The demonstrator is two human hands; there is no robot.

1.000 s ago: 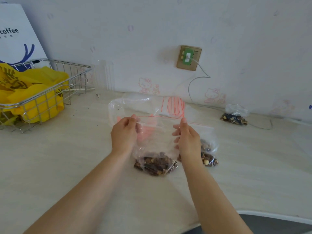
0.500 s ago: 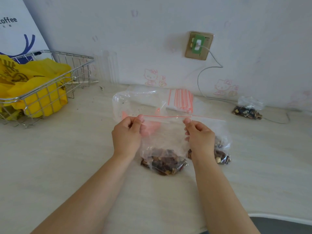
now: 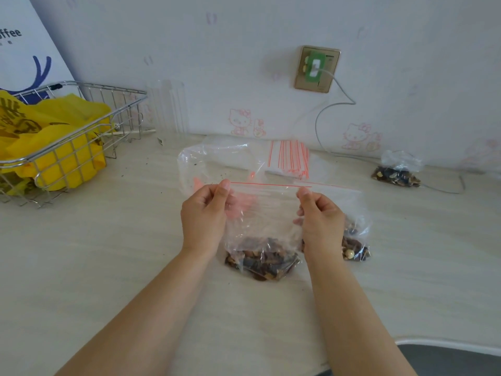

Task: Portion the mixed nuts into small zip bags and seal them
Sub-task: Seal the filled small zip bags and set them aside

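Both ends of the red zip strip (image 3: 267, 185) are pinched, one in my left hand (image 3: 204, 216) and one in my right hand (image 3: 320, 221), thumb against curled fingers at each corner, so the small zip bag (image 3: 264, 213) hangs between them with its bottom resting on the table (image 3: 108, 253). The step looks like sealing. To do it well I should keep the strip taut and level, line the two tracks up, then run a thumb and finger along the whole length, pressing until no gap is left. I cannot tell from here whether any part is already closed. Squeezing a little air out first would help the seal hold.

Inside this bag sits a dark heap of mixed nuts (image 3: 261, 260), filling only the bottom. A second filled bag (image 3: 355, 245) lies just behind my right hand, touching or nearly touching mine. A third bag (image 3: 395, 170) with nuts sits well apart near the wall. Behind my hands lie a big clear bag (image 3: 217, 156) and a stack of unused zip bags (image 3: 288, 158). A wire basket (image 3: 81, 137) to the left holds yellow bags (image 3: 54, 126).
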